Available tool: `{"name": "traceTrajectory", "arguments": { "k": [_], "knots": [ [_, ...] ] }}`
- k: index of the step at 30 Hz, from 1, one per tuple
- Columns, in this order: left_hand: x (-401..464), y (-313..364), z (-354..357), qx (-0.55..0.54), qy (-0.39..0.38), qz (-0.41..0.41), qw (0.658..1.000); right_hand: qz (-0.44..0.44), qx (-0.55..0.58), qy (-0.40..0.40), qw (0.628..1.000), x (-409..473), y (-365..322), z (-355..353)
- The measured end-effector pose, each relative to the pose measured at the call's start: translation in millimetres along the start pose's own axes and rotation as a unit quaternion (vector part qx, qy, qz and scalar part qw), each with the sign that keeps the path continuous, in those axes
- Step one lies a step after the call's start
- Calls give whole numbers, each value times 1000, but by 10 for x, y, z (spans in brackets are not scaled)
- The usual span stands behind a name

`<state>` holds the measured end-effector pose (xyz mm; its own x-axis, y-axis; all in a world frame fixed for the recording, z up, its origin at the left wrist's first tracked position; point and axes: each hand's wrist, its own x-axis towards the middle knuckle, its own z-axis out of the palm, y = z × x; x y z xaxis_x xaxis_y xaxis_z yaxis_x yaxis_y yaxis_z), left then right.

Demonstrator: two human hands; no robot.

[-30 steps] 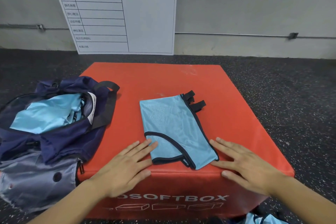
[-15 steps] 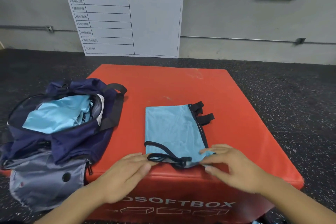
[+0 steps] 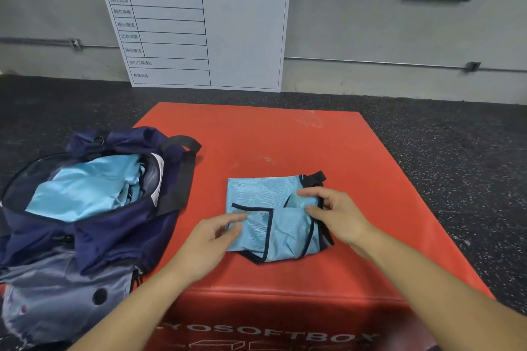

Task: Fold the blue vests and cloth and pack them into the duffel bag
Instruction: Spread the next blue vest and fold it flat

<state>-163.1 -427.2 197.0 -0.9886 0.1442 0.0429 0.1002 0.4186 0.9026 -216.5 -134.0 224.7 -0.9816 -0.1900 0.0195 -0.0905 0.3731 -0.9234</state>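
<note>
**A:** From the head view, what writing is showing?

**B:** A white board (image 3: 199, 25) is leaning against the wall, and its green header is reading "训练计划表". Rows of smaller Chinese labels are running down its left column, too blurred to read. The front face of the red soft box (image 3: 285, 137) is showing white letters, "YOSOFTBOX", with the start cut off by the left forearm.

**A:** And the containers?

**B:** A navy duffel bag (image 3: 94, 231) is sitting open on the left edge of the box, partly hanging off it. Light blue fabric (image 3: 85, 188) is lying bunched inside its main opening. A black strap is arching over the bag's far end, and a grey panel is sagging at the near end.

**A:** Where is the vest?

**B:** The blue vest (image 3: 273, 219), light blue mesh with dark trim, is lying on top of the box, just right of the bag and apart from it. Its near part is lying doubled over the rest, and a black tab is sticking out at the far right corner.

**A:** What are the fingers doing?

**B:** The left hand (image 3: 211, 242) is pinching the vest's left edge, thumb over the cloth, fingers curled under. The right hand (image 3: 339, 216) is gripping the right edge, with its fingers (image 3: 310, 193) lying over the fold and the thumb pressing below them.
</note>
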Motion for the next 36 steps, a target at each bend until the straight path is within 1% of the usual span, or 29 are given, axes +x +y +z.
{"name": "traceTrajectory", "arguments": {
  "k": [3,5,6,8,10,11,12,14,15,16,18,20,22,26,29,31,32,33,36],
  "knots": [
    [105,-91,42,28,-1,-16,999,22,-101,-29,994,43,34,39],
    [170,-153,49,57,2,-12,998,30,-134,-26,990,48,64,54],
    [197,-169,45,66,1,-7,998,35,-127,-21,991,44,59,52],
    [244,-182,24,59,0,-3,998,61,-79,-25,995,21,9,16],
    [279,-183,10,44,-5,4,999,89,-24,-59,994,-49,-57,-29],
    [292,-181,11,45,-9,8,999,90,-22,-78,993,-84,-64,-50],
    [306,-180,21,46,-13,11,999,80,-40,-93,992,-103,-50,-62],
    [337,-206,40,51,-16,8,999,62,-121,-102,985,-105,25,-35],
    [349,-217,52,54,-17,7,998,50,-146,-97,983,-95,59,-9],
    [356,-219,59,58,-14,9,998,36,-146,-87,985,-77,79,18],
    [362,-219,73,65,-6,13,998,13,-95,-58,994,-37,56,59],
    [340,-198,72,62,10,15,998,8,-29,-30,999,10,-17,75],
    [319,-179,51,52,35,12,998,12,-14,-14,1000,53,-46,94],
    [287,-168,15,-1,48,-6,999,14,-85,-24,996,87,-7,195],
    [291,-186,19,-36,38,-18,998,-1,-9,-60,998,98,-91,228],
    [301,-194,25,-45,32,-25,998,10,44,-54,998,151,-122,216],
    [310,-194,28,-44,34,-29,998,23,52,-39,998,189,-105,213],
    [318,-193,31,-38,37,-31,998,36,40,-18,998,228,-64,205],
    [352,-181,40,-31,54,-30,998,90,-64,42,993,341,131,170]
  ]
}}
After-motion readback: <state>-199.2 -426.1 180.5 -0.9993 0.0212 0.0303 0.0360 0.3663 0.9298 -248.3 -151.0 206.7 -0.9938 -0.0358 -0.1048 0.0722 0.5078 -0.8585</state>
